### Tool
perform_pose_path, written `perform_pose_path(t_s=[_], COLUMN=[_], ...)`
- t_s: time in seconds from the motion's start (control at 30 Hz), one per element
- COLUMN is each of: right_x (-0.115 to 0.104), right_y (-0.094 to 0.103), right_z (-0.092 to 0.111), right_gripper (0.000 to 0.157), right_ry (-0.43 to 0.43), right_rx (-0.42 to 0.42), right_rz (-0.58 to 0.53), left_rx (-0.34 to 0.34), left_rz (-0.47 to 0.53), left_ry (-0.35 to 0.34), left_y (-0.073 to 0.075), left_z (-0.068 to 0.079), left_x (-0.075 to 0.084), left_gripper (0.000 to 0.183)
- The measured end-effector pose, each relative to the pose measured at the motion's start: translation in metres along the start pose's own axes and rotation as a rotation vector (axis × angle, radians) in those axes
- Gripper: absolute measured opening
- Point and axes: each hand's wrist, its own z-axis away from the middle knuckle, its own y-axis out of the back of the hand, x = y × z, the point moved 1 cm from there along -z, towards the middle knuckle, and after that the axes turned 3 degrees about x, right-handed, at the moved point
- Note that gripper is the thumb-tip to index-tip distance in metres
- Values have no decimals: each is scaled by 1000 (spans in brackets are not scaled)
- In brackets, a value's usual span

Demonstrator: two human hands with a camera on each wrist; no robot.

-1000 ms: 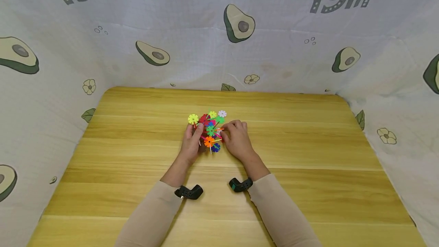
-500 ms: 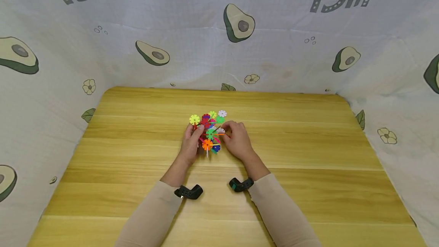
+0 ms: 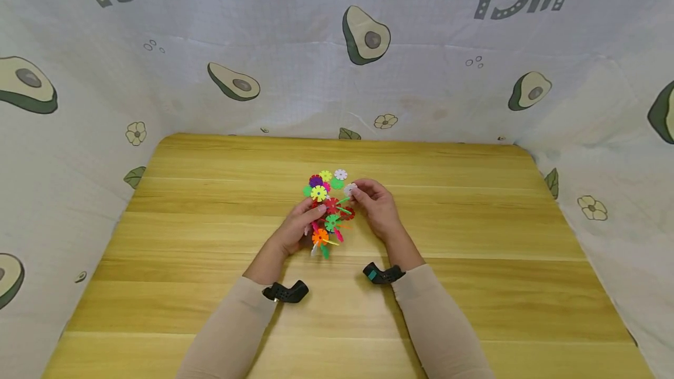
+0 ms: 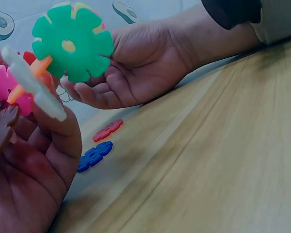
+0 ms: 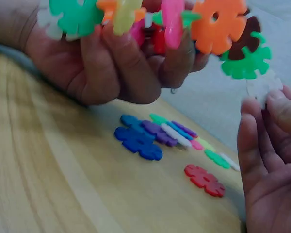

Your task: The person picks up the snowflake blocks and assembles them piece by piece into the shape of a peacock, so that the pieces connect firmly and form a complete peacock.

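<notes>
In the head view my left hand (image 3: 296, 228) grips a cluster of slotted flower-shaped plastic discs (image 3: 333, 206) joined edge to edge in red, green, orange, yellow and pink. Curled fingers hold it from below in the right wrist view, where an orange disc (image 5: 218, 24) and a green disc (image 5: 247, 58) stick out toward the right hand. Thumb and fingers of my right hand (image 3: 380, 208) pinch a white flower-shaped disc (image 5: 263, 87), its edge right by that green disc. A large green disc (image 4: 70, 43) partly covers the right hand in the left wrist view.
Loose discs lie on the wooden table (image 3: 474, 221) beyond and under the hands, among them a blue disc (image 5: 139, 143), a red disc (image 5: 204, 180) and a white disc (image 3: 340, 174). Behind the table hangs an avocado-printed cloth (image 3: 295, 45).
The cluster has turned and come right and toward the body with my left hand. My right hand has moved a little right and away from the cluster, the white disc between its fingers.
</notes>
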Motion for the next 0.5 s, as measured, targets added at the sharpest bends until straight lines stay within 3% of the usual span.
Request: perform_pose_path(t_s=[0.17, 0.5], right_x=[1, 4], right_y=[-3, -2], right_z=[3, 4], right_gripper=[33, 29], right_ry=[-35, 21], right_rx=[-141, -268], right_rz=[-11, -68], left_rx=[-72, -122], left_rz=[26, 49], left_ry=[57, 59], left_y=[0, 2], left_z=[1, -2], left_x=[-1, -3], left_gripper=[23, 28])
